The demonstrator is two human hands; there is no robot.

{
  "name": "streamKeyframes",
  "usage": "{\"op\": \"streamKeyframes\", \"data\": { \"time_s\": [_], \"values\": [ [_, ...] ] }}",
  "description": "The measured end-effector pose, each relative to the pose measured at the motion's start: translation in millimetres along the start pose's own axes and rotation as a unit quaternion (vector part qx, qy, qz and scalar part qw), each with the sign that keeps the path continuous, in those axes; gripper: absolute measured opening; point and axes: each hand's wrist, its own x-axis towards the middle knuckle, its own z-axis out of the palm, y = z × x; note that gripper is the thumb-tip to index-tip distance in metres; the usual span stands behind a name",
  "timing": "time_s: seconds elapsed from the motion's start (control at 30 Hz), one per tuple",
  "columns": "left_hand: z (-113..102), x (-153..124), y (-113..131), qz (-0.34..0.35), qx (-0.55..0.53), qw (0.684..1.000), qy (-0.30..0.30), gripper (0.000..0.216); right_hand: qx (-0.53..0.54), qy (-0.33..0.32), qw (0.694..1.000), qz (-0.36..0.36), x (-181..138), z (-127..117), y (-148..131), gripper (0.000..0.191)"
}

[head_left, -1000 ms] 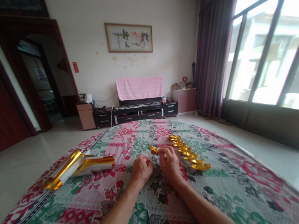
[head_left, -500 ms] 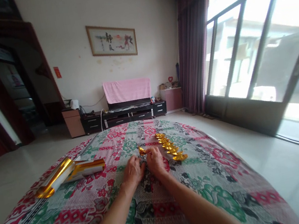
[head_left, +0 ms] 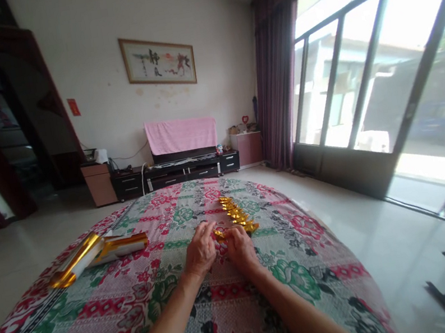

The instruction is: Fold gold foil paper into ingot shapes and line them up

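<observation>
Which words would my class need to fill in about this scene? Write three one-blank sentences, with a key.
1. The small foil piece between the left hand and the right hand is coloured ____.
2. From the wearer's view, the foil row lies to the ____ of the rolls.
3. The cloth above the black cabinet is ____.
Missing words: gold; right; pink.
</observation>
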Motion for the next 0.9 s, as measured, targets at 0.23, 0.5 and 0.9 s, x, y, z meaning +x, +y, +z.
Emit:
{"op": "streamKeyframes", "data": {
  "time_s": [0.23, 0.5, 0.9],
  "values": [
    [15, 2, 14, 0.045, -0.035, 0.995, -0.079, 0.031, -0.018, 0.016, 1.0, 0.015, -9, -29, 6, 0.018],
    [39, 2, 34, 0.045, -0.09, 0.992, -0.077, 0.026, -0.018, 0.125, 0.987, 0.097, -10, -34, 20, 0.019],
    [62, 14, 58, 0.019, -0.109, 0.99, -0.09, 0.027, -0.022, 0.196, 0.967, 0.16, -6, -39, 47, 0.025]
  ]
}}
